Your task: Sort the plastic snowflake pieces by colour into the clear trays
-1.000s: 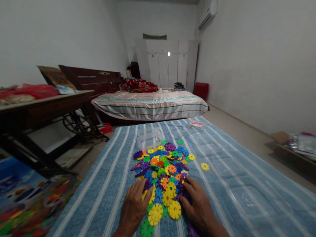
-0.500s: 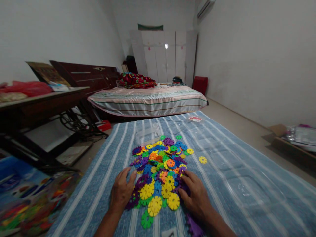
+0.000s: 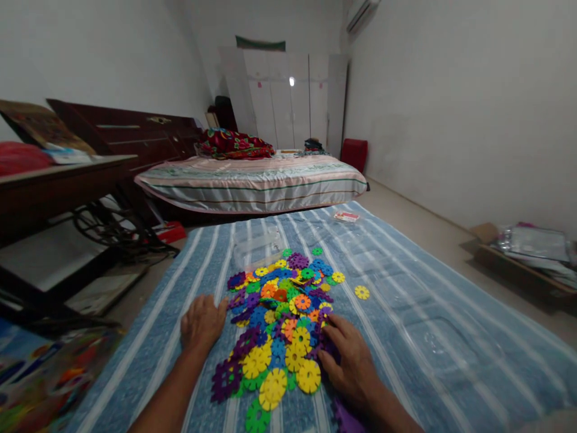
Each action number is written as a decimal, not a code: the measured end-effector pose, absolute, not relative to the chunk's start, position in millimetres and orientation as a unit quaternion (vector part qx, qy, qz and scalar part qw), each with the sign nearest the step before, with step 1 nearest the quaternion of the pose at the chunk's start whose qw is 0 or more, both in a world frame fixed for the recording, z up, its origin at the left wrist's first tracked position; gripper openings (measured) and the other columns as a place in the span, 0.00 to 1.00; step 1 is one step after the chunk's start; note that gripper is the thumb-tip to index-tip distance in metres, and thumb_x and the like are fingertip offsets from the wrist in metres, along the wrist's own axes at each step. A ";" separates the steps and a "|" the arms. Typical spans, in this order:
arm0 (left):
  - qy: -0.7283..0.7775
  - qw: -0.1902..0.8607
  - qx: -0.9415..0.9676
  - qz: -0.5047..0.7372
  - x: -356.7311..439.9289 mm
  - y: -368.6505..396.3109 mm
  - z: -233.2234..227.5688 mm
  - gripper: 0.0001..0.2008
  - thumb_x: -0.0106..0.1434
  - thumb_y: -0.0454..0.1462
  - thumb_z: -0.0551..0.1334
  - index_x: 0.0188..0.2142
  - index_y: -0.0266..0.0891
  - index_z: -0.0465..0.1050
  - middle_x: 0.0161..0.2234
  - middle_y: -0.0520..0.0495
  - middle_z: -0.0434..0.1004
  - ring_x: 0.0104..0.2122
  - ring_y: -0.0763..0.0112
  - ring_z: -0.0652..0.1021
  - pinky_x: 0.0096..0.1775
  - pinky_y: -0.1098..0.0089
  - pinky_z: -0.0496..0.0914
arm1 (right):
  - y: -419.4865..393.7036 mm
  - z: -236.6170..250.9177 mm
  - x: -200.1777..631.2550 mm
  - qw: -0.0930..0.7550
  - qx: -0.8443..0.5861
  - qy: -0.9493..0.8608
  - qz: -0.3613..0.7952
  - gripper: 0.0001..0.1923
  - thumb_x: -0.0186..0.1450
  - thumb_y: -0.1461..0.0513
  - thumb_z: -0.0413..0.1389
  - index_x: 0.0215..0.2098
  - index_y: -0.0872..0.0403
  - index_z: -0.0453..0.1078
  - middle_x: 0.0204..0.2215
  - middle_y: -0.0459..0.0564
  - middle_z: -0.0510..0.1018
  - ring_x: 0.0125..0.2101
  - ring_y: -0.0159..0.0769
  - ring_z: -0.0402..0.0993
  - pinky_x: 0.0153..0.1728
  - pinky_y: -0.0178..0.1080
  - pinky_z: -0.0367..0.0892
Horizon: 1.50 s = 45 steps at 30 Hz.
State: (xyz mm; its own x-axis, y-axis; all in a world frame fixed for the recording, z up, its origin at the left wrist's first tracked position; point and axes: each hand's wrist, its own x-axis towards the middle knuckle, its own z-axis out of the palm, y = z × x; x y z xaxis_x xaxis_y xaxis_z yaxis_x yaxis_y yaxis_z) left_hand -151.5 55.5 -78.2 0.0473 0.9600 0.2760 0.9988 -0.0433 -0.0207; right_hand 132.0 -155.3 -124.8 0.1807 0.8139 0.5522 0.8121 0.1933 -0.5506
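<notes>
Blue striped mattress, white-walled bedroom behind

Single head-worn view, looking forward and down.
Set close above a striped blue mat, taking in both hands at the bottom edge and the far wardrobe across the room.

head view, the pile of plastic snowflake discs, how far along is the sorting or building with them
Done: the colourful round plastic snowflake discs lie tipped out in one pile on the blue striped bed cover. In hand: the left hand and right hand rest flat at the pile's edges, holding nothing. Left: no discs look joined or sorted; one yellow disc lies apart.
</notes>
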 end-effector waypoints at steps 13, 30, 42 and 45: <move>-0.693 0.115 -0.711 -0.033 -142.4 43.3 -68.2 0.25 0.70 0.45 0.41 0.48 0.33 0.70 0.52 0.34 0.72 0.54 0.53 0.70 0.50 0.59 0.64 | -156.2 -124.9 135.3 0.449 -0.617 -0.646 -0.006 0.20 0.60 0.63 0.58 0.52 0.51 0.71 0.56 0.57 0.71 0.55 0.47 0.68 0.54 0.50 0.68; -0.693 0.115 -0.711 -0.032 -139.7 47.4 -66.7 0.23 0.70 0.46 0.43 0.45 0.34 0.69 0.47 0.38 0.73 0.51 0.53 0.72 0.48 0.59 0.66 | -154.8 -109.1 135.5 0.467 -0.585 -0.662 -0.052 0.08 0.62 0.65 0.54 0.38 0.52 0.74 0.49 0.56 0.74 0.49 0.42 0.71 0.48 0.45 0.70; -0.695 0.104 -0.711 -0.026 -137.1 48.0 -62.9 0.24 0.70 0.46 0.42 0.46 0.33 0.69 0.49 0.35 0.73 0.51 0.51 0.72 0.49 0.57 0.66 | -185.3 -91.8 155.9 0.420 -0.626 -0.651 -0.086 0.10 0.65 0.64 0.52 0.44 0.52 0.71 0.46 0.55 0.75 0.47 0.44 0.71 0.47 0.48 0.68; -0.695 0.103 -0.711 -0.027 -137.7 47.3 -62.8 0.24 0.70 0.46 0.41 0.44 0.35 0.69 0.48 0.36 0.73 0.51 0.51 0.72 0.48 0.58 0.66 | -198.7 -93.2 165.8 0.400 -0.642 -0.650 -0.066 0.08 0.66 0.64 0.52 0.42 0.51 0.71 0.40 0.52 0.77 0.42 0.42 0.73 0.44 0.46 0.70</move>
State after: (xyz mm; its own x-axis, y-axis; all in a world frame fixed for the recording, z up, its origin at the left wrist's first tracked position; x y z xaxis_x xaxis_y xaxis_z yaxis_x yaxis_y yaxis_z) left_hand -137.7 47.3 -62.8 0.0334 0.9829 0.1810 0.9940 -0.0138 -0.1086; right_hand 165.8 -198.7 -93.2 0.1458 0.7823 0.6056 0.8882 0.1660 -0.4284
